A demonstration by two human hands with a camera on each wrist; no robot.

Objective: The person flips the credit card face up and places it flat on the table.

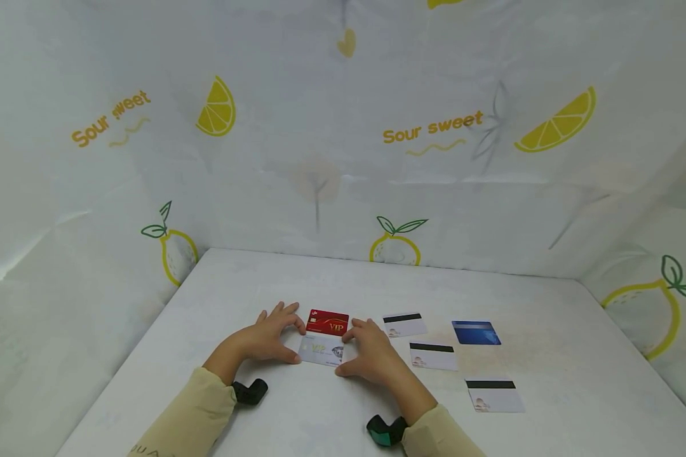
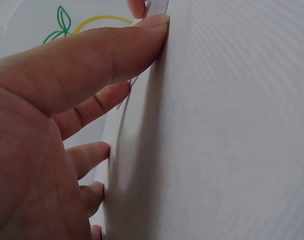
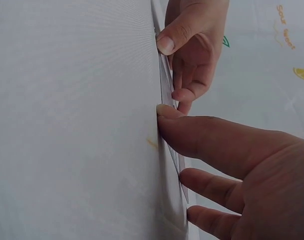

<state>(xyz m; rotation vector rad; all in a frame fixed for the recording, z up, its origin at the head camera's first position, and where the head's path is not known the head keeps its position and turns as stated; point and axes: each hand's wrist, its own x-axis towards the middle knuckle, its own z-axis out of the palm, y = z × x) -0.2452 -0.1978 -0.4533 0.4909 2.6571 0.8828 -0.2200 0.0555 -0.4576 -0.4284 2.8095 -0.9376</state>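
Observation:
A silver VIP card (image 1: 321,350) lies just below a red VIP card (image 1: 328,322) on the white table, their long edges close together. My left hand (image 1: 269,336) holds the silver card at its left end, thumb by the lower corner and index finger by the upper one. At the right end my right hand (image 1: 371,352) pinches the same card between thumb and index finger. In the left wrist view, the left thumb (image 2: 112,55) hides most of the card. The right wrist view shows the silver card (image 3: 166,87) edge-on between both hands.
Right of the hands lie three white cards with black stripes, an upper one (image 1: 404,325), a middle one (image 1: 433,357) and a lower one (image 1: 495,397). A blue card (image 1: 476,332) lies farther right. Behind the table (image 1: 251,266) hangs a lemon-print cloth (image 1: 297,114).

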